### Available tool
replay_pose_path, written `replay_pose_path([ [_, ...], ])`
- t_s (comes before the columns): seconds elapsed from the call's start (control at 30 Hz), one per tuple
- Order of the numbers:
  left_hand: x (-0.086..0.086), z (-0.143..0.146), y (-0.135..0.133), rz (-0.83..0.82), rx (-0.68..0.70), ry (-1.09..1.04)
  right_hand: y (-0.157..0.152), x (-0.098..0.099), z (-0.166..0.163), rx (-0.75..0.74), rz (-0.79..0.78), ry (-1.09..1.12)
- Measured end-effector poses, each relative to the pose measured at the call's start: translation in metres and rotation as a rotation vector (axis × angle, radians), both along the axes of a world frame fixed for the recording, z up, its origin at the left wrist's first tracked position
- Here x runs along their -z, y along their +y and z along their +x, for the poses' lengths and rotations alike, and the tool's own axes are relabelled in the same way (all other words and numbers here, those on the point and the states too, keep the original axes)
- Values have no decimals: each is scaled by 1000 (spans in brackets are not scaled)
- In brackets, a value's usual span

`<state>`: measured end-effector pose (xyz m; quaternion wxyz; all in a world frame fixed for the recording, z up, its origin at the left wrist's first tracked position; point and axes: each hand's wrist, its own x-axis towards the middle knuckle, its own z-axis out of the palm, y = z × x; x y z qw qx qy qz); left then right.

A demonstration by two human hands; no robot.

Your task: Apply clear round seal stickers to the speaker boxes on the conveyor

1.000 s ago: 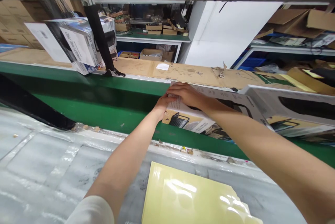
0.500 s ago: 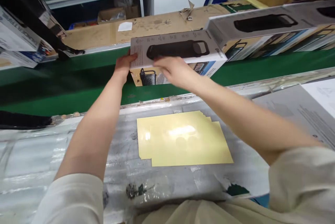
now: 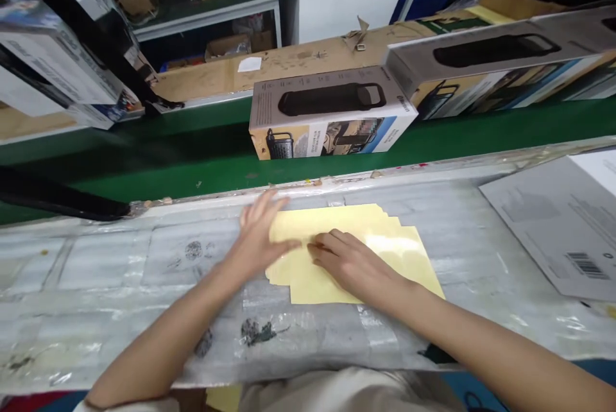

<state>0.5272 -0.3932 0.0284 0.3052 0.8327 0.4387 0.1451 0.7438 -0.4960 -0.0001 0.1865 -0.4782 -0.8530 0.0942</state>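
A stack of pale yellow sheets [image 3: 385, 239] lies on the plastic-covered bench [image 3: 120, 271] in front of me. My left hand [image 3: 260, 235] rests open at the stack's left edge, fingers spread. My right hand [image 3: 349, 261] lies on the sheets, fingertips pressed down near the left hand. Behind them a grey product box [image 3: 332, 110] printed with a black speaker stands alone on the green conveyor belt [image 3: 192, 149], with neither hand on it.
A longer box of the same kind [image 3: 491, 59] sits on the belt at the right. More boxes [image 3: 52, 65] hang over the belt at the far left beside a black post. A printed sheet with a barcode [image 3: 558, 226] lies at the right. Cardboard lines the belt's far side.
Both hands have let go of the speaker box, which now stands on the belt, and have come back to the yellow sheets on the bench.
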Motion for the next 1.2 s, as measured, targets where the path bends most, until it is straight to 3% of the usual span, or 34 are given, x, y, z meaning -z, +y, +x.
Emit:
replay_pose_path([
  [0.1,26,-11,-33,-128,49,104,9,-1,-1,-16,-33,74],
  [0.2,35,-11,-35,-148,72,101,32,0,-9,-54,-87,104],
  [0.33,32,-10,-31,-168,88,83,53,2,-18,-97,-144,75],
  [0.53,34,-12,-36,-153,96,8,61,-1,-18,-191,-161,67],
  [1.07,41,-12,-36,-86,113,97,61,8,-12,-189,-140,159],
  [1.2,43,-13,-37,-61,118,82,54,10,-8,-197,-53,169],
])
